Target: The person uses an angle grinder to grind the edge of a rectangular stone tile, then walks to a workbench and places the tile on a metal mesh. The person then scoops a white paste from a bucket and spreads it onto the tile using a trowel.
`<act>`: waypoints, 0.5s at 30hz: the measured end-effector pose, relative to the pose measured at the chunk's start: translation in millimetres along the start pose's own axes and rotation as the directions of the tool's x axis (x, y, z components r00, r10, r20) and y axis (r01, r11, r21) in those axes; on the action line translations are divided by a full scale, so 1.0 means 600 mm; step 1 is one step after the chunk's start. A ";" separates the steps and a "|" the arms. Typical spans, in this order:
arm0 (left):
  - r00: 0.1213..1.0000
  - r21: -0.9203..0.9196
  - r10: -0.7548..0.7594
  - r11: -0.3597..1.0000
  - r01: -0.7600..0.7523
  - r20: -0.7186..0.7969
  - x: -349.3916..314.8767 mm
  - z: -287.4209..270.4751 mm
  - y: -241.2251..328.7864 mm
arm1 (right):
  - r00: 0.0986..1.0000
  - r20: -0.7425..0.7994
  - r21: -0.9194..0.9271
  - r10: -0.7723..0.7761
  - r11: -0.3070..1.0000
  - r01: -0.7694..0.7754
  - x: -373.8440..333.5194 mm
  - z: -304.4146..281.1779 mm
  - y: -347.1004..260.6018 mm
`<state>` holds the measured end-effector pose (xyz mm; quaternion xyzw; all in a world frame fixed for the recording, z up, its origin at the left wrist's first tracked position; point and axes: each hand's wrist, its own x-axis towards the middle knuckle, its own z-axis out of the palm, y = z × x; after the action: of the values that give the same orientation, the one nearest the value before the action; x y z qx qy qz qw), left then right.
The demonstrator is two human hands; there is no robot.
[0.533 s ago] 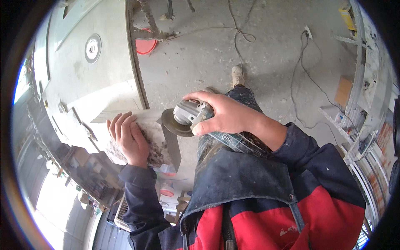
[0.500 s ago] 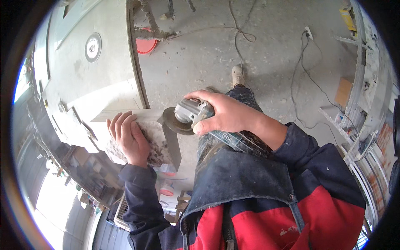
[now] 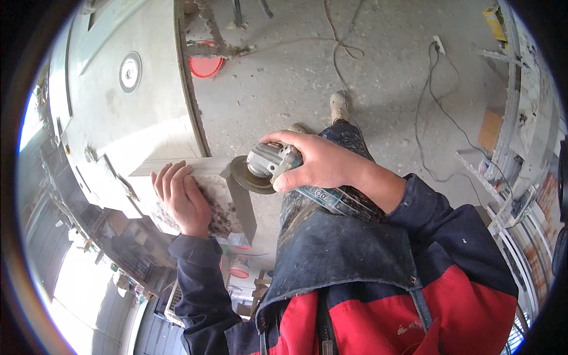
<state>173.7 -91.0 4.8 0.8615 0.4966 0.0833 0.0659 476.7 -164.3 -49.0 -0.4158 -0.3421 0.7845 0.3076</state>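
My right hand (image 3: 322, 161) is wrapped round the head of an angle grinder (image 3: 272, 161), whose teal body runs back toward my apron. Its dark round disc (image 3: 247, 175) is at the right-hand edge of a speckled white-and-dark stone block (image 3: 220, 204); whether it touches, I cannot tell. My left hand (image 3: 184, 201) lies on top of that block with its fingers stretched out and partly covering the surface. The block stands at the near end of a pale work table (image 3: 157, 89).
A spare grinding disc (image 3: 130, 72) lies on the table. On the floor are a red round lid (image 3: 206, 66), a power strip (image 3: 438, 45) and looping cables (image 3: 427, 97). A dusty rack (image 3: 512, 118) stands at the right, with a brown board (image 3: 490, 129) beside it.
The grinder has shifted very slightly left with my right hand. My left hand keeps its place on the block.
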 end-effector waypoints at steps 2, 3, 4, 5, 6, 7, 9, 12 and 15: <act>1.000 0.002 0.003 1.000 -0.003 0.004 0.001 -0.003 0.000 | 0.995 -0.073 -0.033 -0.074 0.997 0.071 0.007 0.003 0.023; 1.000 0.000 0.007 1.000 -0.007 0.007 0.002 -0.004 -0.001 | 0.996 -0.071 -0.032 -0.052 0.998 0.049 0.009 -0.001 0.030; 1.000 0.000 0.008 1.000 -0.008 0.007 0.002 -0.005 0.000 | 0.997 -0.065 -0.032 -0.030 0.999 0.028 0.012 -0.006 0.034; 1.000 -0.001 0.005 1.000 -0.005 0.005 0.001 -0.005 0.002 | 0.998 -0.064 -0.014 -0.021 1.000 0.021 0.019 -0.007 0.044; 1.000 -0.002 0.003 1.000 -0.003 0.003 -0.001 -0.004 0.003 | 0.998 -0.067 0.006 0.008 1.000 -0.007 0.018 -0.011 0.047; 1.000 0.000 0.004 1.000 -0.004 0.001 -0.001 -0.004 0.000 | 0.997 -0.070 0.030 0.033 0.999 -0.031 0.020 -0.012 0.046; 1.000 -0.002 0.004 1.000 -0.004 0.001 0.001 -0.004 -0.001 | 0.998 -0.055 0.095 0.037 0.995 -0.031 0.016 -0.010 0.037; 1.000 0.002 -0.008 1.000 0.008 0.006 -0.003 -0.003 0.000 | 0.998 -0.019 0.036 -0.061 0.997 0.062 0.006 -0.003 0.010; 1.000 -0.015 -0.010 1.000 0.010 0.001 0.002 -0.004 0.003 | 0.999 -0.008 -0.066 -0.050 0.997 0.049 0.007 -0.005 0.003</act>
<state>175.6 -90.6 7.3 0.8585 0.5002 0.0866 0.0730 477.0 -161.4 -53.3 -0.4207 -0.3764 0.7631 0.3147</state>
